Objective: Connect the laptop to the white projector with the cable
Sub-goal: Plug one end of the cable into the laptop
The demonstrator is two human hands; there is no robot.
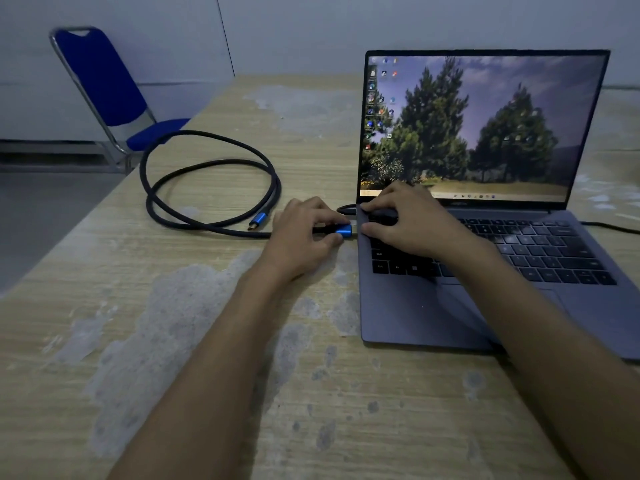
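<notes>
An open grey laptop point(415, 306) stands on the right of the wooden table, its screen lit with a tree wallpaper. A black braided cable point(207, 164) lies coiled to its left; one blue-sleeved plug point(259, 220) rests free on the table. My left hand point(304, 237) pinches the cable's other blue plug point(344, 231) right at the laptop's left edge. Whether the plug is in the port I cannot tell. My right hand point(412, 220) presses flat on the keyboard's left corner, holding nothing. No white projector is in view.
The table point(207, 341) has a worn, patchy top. A blue chair point(104, 81) with a metal frame stands off the table's far left corner. A thin black lead point(346, 208) enters the laptop's left side, and another dark cable point(609, 226) runs off to the right.
</notes>
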